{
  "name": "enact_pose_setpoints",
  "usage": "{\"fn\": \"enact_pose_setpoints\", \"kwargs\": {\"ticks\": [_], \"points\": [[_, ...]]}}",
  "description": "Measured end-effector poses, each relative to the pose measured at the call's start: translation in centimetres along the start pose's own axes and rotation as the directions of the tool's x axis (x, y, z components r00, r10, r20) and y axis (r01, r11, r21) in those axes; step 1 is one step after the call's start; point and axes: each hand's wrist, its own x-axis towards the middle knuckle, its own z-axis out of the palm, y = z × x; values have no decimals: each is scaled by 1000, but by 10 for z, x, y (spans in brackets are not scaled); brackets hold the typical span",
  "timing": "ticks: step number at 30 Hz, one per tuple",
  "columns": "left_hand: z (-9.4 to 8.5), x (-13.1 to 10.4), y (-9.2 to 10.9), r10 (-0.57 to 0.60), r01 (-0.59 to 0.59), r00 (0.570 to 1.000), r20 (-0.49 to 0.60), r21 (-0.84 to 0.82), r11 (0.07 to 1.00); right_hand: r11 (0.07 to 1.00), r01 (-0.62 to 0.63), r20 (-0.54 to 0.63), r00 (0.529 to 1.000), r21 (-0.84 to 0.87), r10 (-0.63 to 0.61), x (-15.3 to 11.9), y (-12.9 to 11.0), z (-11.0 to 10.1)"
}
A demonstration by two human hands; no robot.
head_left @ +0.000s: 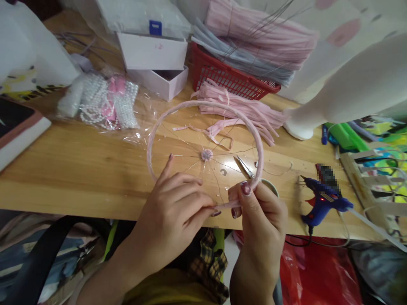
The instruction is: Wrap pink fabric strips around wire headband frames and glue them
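Note:
A large hoop wrapped in pink ribbon (203, 103) is held up over the table's front edge. Thin threads or wires run inward from it to a small pinkish round centrepiece (207, 155). My right hand (260, 212) pinches the hoop at its near right, thumb on top. My left hand (178, 212) is at the near side, thumb and fingers closed on a narrow pink strip (229, 205) that stretches across to the right hand; its index finger points up and away. The lower left of the hoop is hidden behind the left hand.
Small scissors (244, 166) lie beneath the hoop's right side. A blue glue gun (324, 199) with a lit red light is at the right. Behind are a pink strip bundle (235, 101), a red basket (219, 70), white boxes (155, 53) and bagged pearl beads (108, 101).

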Motion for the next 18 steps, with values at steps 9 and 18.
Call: {"fn": "enact_pose_setpoints", "kwargs": {"ticks": [9, 18], "points": [[4, -3, 1, 29, -19, 991, -132, 77, 997, 1000, -10, -6, 1000, 5, 10, -1, -1, 0], [4, -9, -11, -151, 154, 979, -136, 15, 988, 999, -2, -12, 1000, -45, 2, -1, -1, 1]]}}
